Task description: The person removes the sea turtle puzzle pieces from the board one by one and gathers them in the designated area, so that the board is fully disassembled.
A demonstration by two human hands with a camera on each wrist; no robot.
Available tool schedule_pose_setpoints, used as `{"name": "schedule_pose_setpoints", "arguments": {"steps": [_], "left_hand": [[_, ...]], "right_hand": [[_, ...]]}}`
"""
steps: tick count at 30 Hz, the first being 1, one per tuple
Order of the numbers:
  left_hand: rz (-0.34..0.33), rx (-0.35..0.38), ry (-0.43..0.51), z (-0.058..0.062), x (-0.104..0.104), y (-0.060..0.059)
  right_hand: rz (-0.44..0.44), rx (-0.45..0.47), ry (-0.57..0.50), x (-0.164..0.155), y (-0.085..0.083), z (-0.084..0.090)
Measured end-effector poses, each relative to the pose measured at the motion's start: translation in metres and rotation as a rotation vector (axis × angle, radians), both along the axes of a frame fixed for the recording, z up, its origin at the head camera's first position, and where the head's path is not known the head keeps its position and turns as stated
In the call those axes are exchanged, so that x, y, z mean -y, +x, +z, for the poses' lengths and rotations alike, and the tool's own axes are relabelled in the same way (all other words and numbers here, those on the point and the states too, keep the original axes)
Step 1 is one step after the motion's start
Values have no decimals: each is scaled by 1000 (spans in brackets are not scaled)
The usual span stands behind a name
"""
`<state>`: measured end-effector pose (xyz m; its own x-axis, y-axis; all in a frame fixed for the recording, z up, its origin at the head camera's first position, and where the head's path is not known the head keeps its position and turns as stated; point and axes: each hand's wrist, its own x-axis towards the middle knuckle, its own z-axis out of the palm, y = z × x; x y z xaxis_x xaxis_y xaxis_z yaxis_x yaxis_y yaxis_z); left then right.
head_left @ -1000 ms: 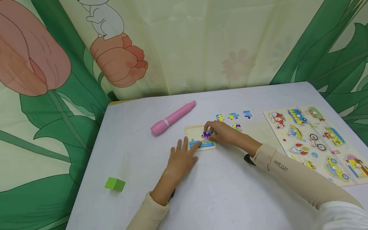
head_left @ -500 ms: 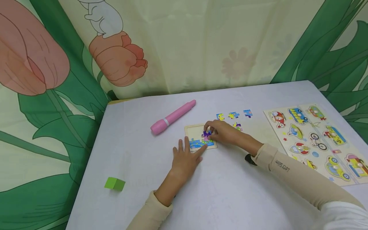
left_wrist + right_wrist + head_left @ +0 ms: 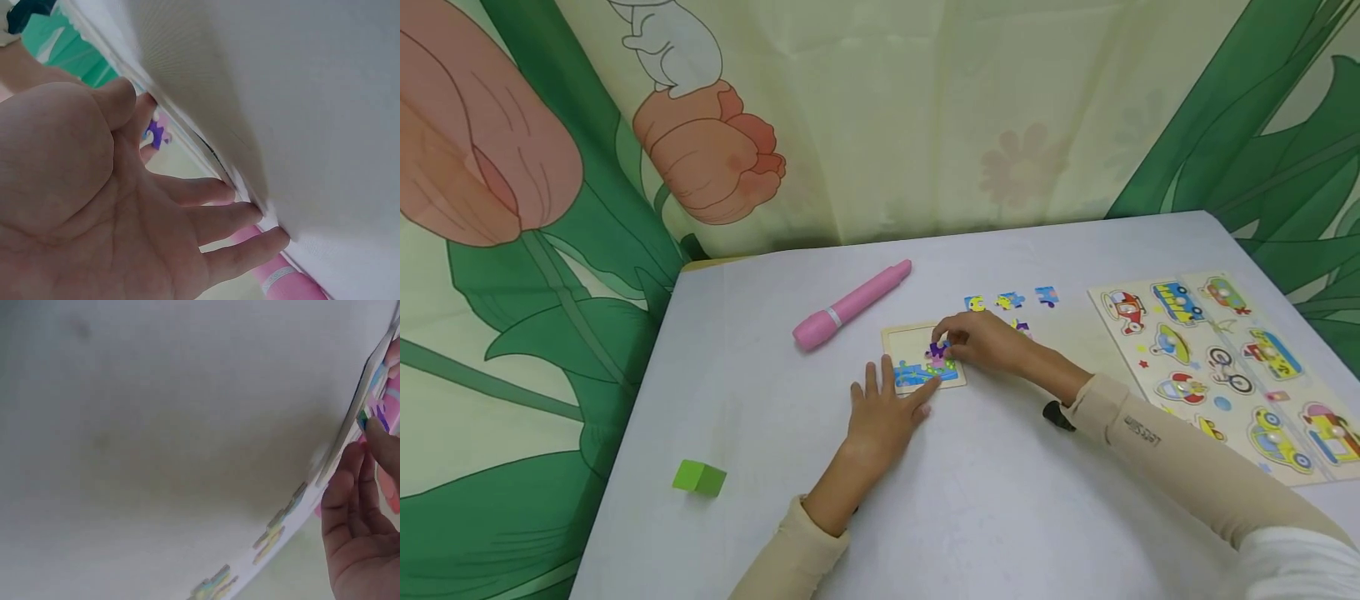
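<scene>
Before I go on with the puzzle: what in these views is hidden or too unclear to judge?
- Head view: the right hand covers part of the puzzle tray, so how the purple piece sits is hidden.
- Head view: the loose pieces are too small to read.
- Right wrist view: blurred tabletop fills the frame; only the fingertips show.
- Left wrist view: the left hand blocks most of the tray.

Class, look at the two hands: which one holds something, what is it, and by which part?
The right hand pinches a purple puzzle piece by its right edge over the puzzle tray. The left hand lies flat, holding nothing.
</scene>
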<state>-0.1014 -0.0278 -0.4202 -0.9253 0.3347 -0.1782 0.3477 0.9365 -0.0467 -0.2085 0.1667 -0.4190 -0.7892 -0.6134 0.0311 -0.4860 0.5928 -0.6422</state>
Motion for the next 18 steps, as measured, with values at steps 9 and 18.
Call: {"name": "schedule_pose_setpoints", "arguments": {"steps": [9,18], "left_hand": [[0,14,33,1,0,-1],[13,54,82,4,1,2]], "right_hand": [[-119,17,-30,-13,-6,2],[-285,191,-14,-83,-20,16]]}}
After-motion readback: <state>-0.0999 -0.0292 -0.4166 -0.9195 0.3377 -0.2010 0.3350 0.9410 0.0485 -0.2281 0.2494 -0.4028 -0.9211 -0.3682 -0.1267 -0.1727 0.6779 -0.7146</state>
